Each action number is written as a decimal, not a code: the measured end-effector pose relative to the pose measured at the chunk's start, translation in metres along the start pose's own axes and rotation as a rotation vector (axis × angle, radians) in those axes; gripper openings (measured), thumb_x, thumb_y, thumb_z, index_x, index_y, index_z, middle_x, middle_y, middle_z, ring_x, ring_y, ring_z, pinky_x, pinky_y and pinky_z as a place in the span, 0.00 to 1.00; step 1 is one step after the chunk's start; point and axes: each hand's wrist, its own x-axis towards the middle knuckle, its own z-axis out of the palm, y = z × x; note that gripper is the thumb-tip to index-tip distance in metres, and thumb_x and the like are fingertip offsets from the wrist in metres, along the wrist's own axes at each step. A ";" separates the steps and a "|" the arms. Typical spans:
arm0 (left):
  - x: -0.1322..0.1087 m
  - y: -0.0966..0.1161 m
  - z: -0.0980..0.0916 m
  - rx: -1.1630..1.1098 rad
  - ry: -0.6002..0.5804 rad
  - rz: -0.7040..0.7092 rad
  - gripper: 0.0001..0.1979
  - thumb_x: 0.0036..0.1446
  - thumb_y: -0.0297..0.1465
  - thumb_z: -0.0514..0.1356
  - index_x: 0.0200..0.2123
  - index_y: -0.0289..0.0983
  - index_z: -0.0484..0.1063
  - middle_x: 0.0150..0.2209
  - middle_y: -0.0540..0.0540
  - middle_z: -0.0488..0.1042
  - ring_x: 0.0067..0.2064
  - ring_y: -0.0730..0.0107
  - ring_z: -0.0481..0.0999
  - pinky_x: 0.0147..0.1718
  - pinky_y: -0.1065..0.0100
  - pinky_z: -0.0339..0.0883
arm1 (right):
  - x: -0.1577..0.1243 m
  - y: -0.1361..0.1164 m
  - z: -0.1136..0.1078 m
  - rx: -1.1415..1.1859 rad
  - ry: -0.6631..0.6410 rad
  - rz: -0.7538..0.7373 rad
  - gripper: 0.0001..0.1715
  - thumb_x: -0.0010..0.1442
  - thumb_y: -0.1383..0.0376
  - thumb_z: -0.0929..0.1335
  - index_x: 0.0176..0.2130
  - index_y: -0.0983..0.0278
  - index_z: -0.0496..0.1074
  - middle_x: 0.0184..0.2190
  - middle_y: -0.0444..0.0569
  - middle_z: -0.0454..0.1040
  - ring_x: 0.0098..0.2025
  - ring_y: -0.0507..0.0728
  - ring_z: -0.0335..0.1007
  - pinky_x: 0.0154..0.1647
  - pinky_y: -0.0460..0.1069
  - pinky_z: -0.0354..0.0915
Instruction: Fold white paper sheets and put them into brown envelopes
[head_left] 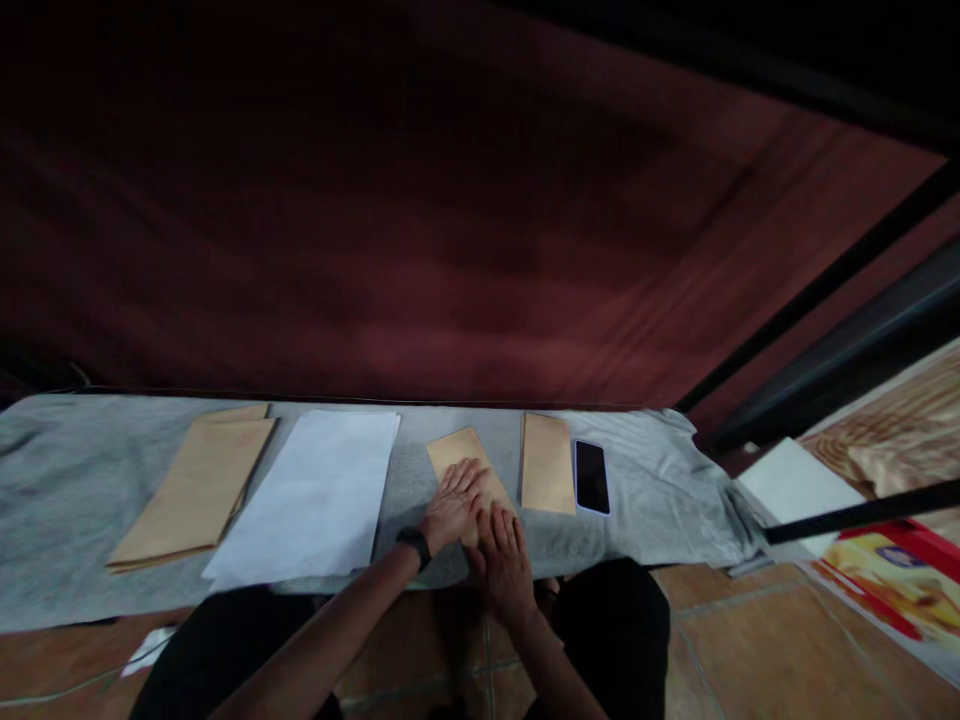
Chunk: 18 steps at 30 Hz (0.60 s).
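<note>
A small brown envelope (456,452) lies on the grey cloth (67,500) in front of me. My left hand (452,505) rests flat on it with fingers stretched out; a black watch sits on that wrist. My right hand (504,560) lies flat beside it, fingers spread, covering the envelope's near end. Neither hand grips anything.
A second small brown envelope (547,462) and a black phone (592,476) lie to the right. White paper sheets (315,495) and a stack of large brown envelopes (196,490) lie to the left. Tiled floor, my dark-clothed knees, a white sheet (799,485) and colourful packaging (892,575) are nearby.
</note>
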 end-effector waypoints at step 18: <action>0.028 -0.012 0.007 0.040 0.028 -0.037 0.26 0.69 0.36 0.45 0.68 0.41 0.57 0.70 0.46 0.58 0.72 0.60 0.51 0.70 0.50 0.40 | -0.008 0.011 -0.007 0.100 -0.047 0.048 0.30 0.70 0.64 0.61 0.68 0.59 0.58 0.69 0.58 0.57 0.71 0.66 0.50 0.66 0.67 0.55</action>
